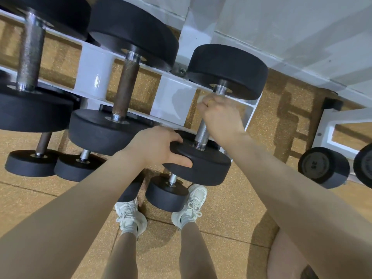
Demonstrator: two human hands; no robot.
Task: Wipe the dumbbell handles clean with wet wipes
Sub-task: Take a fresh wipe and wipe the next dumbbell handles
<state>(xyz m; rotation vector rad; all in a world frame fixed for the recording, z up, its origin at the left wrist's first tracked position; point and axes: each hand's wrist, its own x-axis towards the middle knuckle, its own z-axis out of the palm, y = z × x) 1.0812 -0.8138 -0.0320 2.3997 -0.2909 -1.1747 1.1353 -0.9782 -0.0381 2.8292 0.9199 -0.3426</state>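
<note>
Currently right hand (219, 115) curled round upper part of handle (201, 135) of rightmost dumbbell (227, 71) on white rack (96, 77); pale scrap at fingertips, likely wet wipe (200, 100), mostly hidden. Left hand (159, 148) grips rim of near weight head (201, 164), steadying it. Risks, as judgement: dumbbell sits at rack end, hard rubbing could roll it off rail toward shoes (130, 216) right below; wet knurled handle may let grip slip; lower handle next to near head could get missed.

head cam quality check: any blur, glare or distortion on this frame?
Head view: motion blur softens the right hand on the handle and the left-edge dumbbells; glare patch on the white rack; wide-angle bending tilts the wall and stretches both forearms; left hand on the weight is fairly sharp.
</note>
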